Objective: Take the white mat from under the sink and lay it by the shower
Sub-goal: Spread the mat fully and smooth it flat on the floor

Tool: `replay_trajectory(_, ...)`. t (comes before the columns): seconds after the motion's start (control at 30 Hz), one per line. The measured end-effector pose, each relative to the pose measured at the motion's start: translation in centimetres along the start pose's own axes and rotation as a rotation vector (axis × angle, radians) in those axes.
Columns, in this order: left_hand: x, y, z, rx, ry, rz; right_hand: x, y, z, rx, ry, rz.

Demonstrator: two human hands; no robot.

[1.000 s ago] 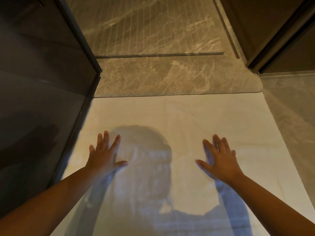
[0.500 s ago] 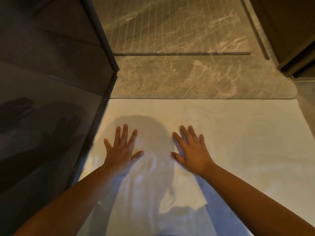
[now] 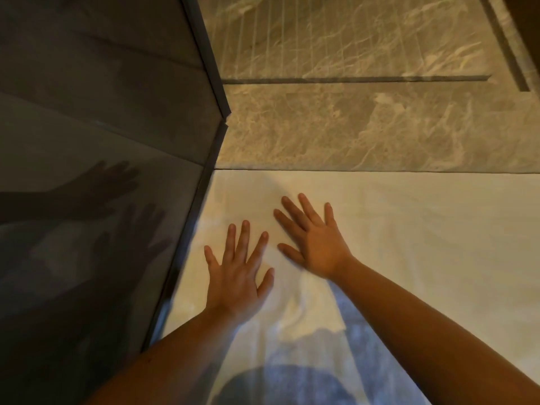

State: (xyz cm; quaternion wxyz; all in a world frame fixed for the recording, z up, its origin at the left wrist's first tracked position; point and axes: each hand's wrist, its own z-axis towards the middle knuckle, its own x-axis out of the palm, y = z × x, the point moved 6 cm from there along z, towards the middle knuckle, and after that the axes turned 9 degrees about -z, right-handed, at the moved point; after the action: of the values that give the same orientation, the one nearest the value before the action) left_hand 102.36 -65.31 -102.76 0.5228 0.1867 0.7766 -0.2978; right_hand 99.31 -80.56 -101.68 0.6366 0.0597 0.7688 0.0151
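Observation:
The white mat (image 3: 423, 235) lies flat on the floor, its far edge running along the marble shower threshold (image 3: 365, 135). My left hand (image 3: 236, 273) rests palm down on the mat near its left edge, fingers spread. My right hand (image 3: 312, 238) lies flat just beside it, a little farther forward, fingers apart too. Neither hand holds anything. My shadow covers the near part of the mat.
A dark glass panel (image 3: 96, 171) with a metal frame stands close along the mat's left side and reflects my hands. Beyond the threshold lies the grooved marble shower floor (image 3: 336, 36) with a slot drain (image 3: 350, 79).
Both hands have slid to the left across the mat and come close together, the right one travelling farthest. The view has shifted left toward the glass panel.

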Motion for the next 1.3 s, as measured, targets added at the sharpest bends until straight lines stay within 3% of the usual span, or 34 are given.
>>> replay_trajectory(0.27, 0.0, 0.0, 0.0, 0.013, 0.004, 0.023, -1.0, -4.7, -1.3, 0.365, -0.078, 0.131)
replay_trajectory(0.43, 0.1, 0.1, 0.0, 0.014, -0.009, 0.009, -0.3, -1.3, -5.5, 0.198, -0.065, -0.002)
replay_trajectory(0.63, 0.1, 0.1, 0.1, 0.013, -0.018, 0.011, 0.2, -3.2, -4.9, 0.217, 0.0, -0.045)
replay_trajectory(0.97, -0.8, -0.9, 0.0, 0.012, -0.04, 0.088, -0.7, -14.4, -12.1, 0.669, -0.054, 0.061)
replay_trajectory(1.3, -2.1, -4.6, -0.1, 0.014, -0.038, 0.187, 0.5, -12.7, -17.1, 0.552, 0.021, 0.067)
